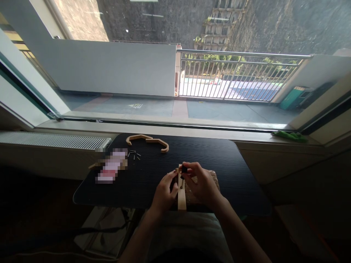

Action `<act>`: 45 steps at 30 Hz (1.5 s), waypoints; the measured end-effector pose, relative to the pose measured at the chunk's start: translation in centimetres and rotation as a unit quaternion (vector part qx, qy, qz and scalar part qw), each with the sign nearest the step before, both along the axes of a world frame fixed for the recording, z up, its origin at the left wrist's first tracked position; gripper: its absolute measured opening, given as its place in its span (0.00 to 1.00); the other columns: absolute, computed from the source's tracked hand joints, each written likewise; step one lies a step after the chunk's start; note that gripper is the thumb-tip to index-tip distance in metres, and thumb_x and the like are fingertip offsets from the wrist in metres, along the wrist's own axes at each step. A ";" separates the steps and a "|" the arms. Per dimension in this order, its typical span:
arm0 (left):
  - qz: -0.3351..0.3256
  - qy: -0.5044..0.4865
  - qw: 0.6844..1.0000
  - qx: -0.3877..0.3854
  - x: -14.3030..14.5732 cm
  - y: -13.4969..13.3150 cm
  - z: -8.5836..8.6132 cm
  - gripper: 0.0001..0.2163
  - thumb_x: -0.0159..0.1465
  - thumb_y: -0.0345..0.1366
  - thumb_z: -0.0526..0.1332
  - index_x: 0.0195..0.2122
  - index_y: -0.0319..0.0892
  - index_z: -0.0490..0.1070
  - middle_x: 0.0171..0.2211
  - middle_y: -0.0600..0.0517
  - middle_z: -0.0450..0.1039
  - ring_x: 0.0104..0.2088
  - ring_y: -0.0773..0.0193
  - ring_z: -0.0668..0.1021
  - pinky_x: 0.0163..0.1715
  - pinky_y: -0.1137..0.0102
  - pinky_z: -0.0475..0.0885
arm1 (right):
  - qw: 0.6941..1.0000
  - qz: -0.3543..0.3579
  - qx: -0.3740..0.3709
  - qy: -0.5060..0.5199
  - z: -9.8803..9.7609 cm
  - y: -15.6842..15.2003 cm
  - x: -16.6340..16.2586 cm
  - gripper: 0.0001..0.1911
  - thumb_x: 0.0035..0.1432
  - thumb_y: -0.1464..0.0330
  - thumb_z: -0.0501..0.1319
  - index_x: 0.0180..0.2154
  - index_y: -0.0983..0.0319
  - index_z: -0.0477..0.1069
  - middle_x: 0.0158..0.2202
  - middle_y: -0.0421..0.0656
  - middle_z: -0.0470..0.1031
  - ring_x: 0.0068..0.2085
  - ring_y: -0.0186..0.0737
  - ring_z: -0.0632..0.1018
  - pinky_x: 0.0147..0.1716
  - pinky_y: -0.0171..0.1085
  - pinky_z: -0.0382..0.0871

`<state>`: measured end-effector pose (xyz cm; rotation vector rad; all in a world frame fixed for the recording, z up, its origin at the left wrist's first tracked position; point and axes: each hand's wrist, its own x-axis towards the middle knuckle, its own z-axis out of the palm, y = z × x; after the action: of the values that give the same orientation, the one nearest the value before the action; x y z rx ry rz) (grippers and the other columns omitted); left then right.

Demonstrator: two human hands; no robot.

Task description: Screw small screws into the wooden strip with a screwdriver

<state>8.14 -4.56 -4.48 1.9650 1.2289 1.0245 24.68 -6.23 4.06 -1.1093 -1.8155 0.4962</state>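
Note:
My right hand (201, 182) is closed round the black handle of a small screwdriver (184, 169). Its shaft slants down to a dark round spot, a screw or a hole, on a pale wooden strip (181, 202). My left hand (165, 191) grips the strip from the left, fingers curled near its far end; the exact hold is partly hidden. Under and right of the strip lies a brown, woven-looking block (214, 176), mostly covered by my right hand.
Two curved wooden pieces (160, 141) lie at the far edge of the black table (233, 164). Several screws (134, 154) are scattered on the left, beside a blurred pinkish packet (112, 166). Beyond stand a radiator (55, 140) and a window sill (164, 128) with a green item (290, 136).

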 end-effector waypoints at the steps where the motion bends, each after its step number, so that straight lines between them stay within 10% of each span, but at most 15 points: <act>1: 0.001 0.000 1.000 0.000 0.0 0.0 0.0 0.20 0.61 0.28 0.54 0.54 0.42 0.69 0.55 0.44 0.72 0.56 0.53 0.73 0.58 0.55 0.67 | 1.000 -0.001 0.000 0.000 0.0 0.1 0.0 0.14 0.61 0.73 0.60 0.49 0.57 0.65 0.42 0.45 0.80 0.38 0.41 0.83 0.33 0.36 0.78; 45: 0.005 -0.005 1.000 0.007 0.0 -0.1 0.2 0.20 0.61 0.28 0.55 0.54 0.43 0.70 0.54 0.46 0.73 0.55 0.55 0.74 0.58 0.57 0.68 | 0.995 -0.027 0.063 -0.074 0.2 0.2 0.4 0.11 0.60 0.70 0.62 0.45 0.58 0.68 0.36 0.42 0.77 0.31 0.37 0.80 0.27 0.33 0.73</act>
<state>8.12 -4.66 -4.32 1.9628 1.2312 1.0502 25.06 -6.05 4.28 -1.1294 -1.9103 0.2688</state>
